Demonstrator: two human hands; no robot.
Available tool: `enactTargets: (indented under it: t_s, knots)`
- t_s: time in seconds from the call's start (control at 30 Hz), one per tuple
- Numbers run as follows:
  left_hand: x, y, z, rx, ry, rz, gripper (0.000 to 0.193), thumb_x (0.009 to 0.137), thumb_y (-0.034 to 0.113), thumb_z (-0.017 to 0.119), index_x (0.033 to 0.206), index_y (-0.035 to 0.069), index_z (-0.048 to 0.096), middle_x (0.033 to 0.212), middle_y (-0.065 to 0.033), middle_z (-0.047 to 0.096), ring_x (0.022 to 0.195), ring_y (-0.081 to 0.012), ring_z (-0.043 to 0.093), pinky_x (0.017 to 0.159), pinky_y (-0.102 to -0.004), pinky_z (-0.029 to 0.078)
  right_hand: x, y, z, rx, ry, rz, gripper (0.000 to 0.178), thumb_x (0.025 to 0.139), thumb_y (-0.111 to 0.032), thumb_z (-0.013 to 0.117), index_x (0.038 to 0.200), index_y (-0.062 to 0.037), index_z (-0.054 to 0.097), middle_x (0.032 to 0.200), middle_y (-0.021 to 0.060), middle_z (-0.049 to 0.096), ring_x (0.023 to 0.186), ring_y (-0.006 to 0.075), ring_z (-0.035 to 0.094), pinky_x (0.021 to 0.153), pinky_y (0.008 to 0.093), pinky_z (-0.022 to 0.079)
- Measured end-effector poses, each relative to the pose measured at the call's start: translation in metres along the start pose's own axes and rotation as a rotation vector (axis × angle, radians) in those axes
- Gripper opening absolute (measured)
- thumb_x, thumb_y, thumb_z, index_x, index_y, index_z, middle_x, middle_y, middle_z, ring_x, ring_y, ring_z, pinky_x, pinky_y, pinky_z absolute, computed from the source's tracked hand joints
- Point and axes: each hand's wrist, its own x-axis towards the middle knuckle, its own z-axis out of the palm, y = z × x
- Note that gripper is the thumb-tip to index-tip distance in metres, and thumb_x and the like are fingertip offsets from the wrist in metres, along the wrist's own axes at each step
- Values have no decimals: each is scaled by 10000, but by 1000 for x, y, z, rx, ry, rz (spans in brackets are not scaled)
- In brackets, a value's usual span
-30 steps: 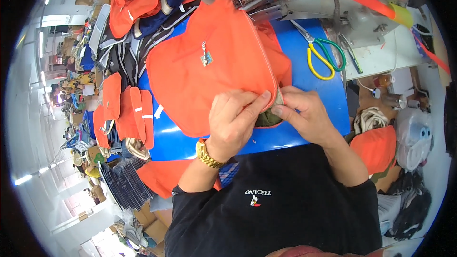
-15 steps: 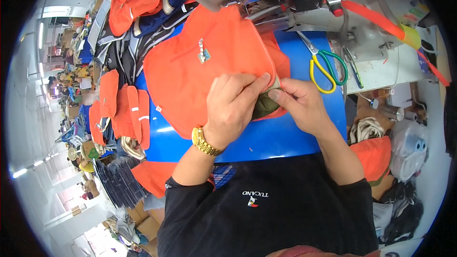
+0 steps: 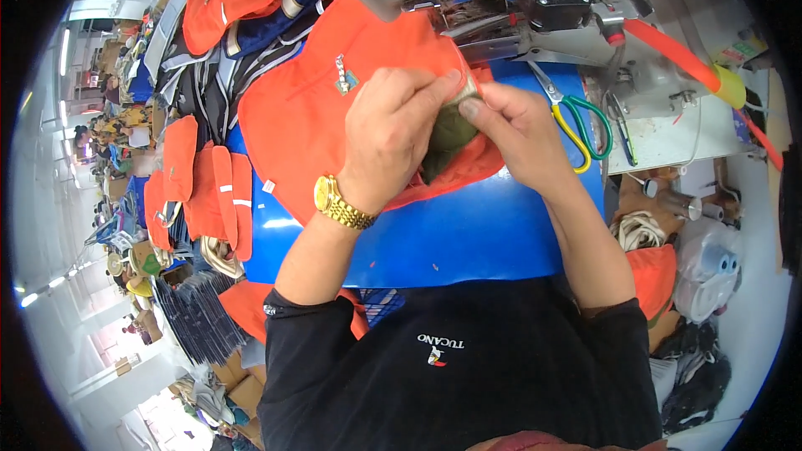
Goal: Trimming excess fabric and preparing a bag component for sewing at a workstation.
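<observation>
An orange fabric piece (image 3: 305, 108), with a small metal pull or charm on its face, lies across the blue work surface (image 3: 401, 246) below the sewing machine (image 3: 493, 25). My left hand (image 3: 393, 134) pinches the fabric's piped edge between thumb and fingers; a gold watch is on that wrist. Close beside it, my right hand (image 3: 518, 129) grips the same edge with thumb and forefinger. Olive-green lining (image 3: 449, 138) shows between the two hands, under the turned-up edge. The exact seam under my fingertips is partly hidden.
Scissors (image 3: 576, 121) with yellow and green handles lie right of my right hand, near small thread snips (image 3: 622, 125). Orange pieces (image 3: 200, 184) and a dark stack (image 3: 200, 317) are on the left. A rolled cord (image 3: 639, 231) sits at lower right.
Both hands have moved slightly up toward the machine along the fabric edge. The orange piece has shifted with them, and more of the olive-green lining shows.
</observation>
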Motion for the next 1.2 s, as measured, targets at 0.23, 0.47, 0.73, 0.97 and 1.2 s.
enactTargets:
  t_s: [0.23, 0.47, 0.73, 0.97, 1.2]
  knots:
    - [13, -17, 12, 33, 29, -8, 301, 831, 10, 699, 1126, 63, 721, 983, -110, 644, 895, -305, 625, 770, -407, 533, 26, 1, -3, -202, 42, -18, 212, 944, -177, 631, 993, 22, 685, 694, 147, 587, 603, 209, 541, 612, 352, 458]
    - [-9, -6, 7, -224, -10, -463, 340, 795, -73, 641, 1127, 0, 627, 979, -117, 624, 850, -216, 650, 698, -325, 532, 9, 17, 16, -349, 230, -42, 171, 847, -136, 619, 889, 23, 669, 770, 188, 612, 663, 335, 602, 615, 426, 458]
    - [23, 11, -39, 204, -289, -203, 328, 747, -46, 636, 1069, 13, 660, 883, -131, 560, 785, -293, 613, 702, -412, 516, -39, 1, -24, -459, -108, 115, 139, 804, -88, 571, 851, 42, 586, 862, 206, 599, 828, 432, 591, 731, 527, 448]
    - [26, 4, -25, 221, -175, 9, 408, 803, -28, 697, 1198, 68, 731, 1084, -100, 678, 935, -297, 641, 820, -384, 540, -5, -9, -18, -119, 37, 143, 230, 874, -165, 704, 1034, 0, 718, 707, 64, 548, 639, 140, 522, 604, 334, 444]
    - [20, -14, -23, 166, -162, 80, 352, 842, -22, 702, 1175, 78, 754, 997, -73, 693, 894, -261, 640, 782, -364, 542, 23, -6, -6, -69, -36, 67, 224, 931, -116, 676, 1115, 7, 714, 614, -37, 441, 567, 49, 379, 524, 282, 333]
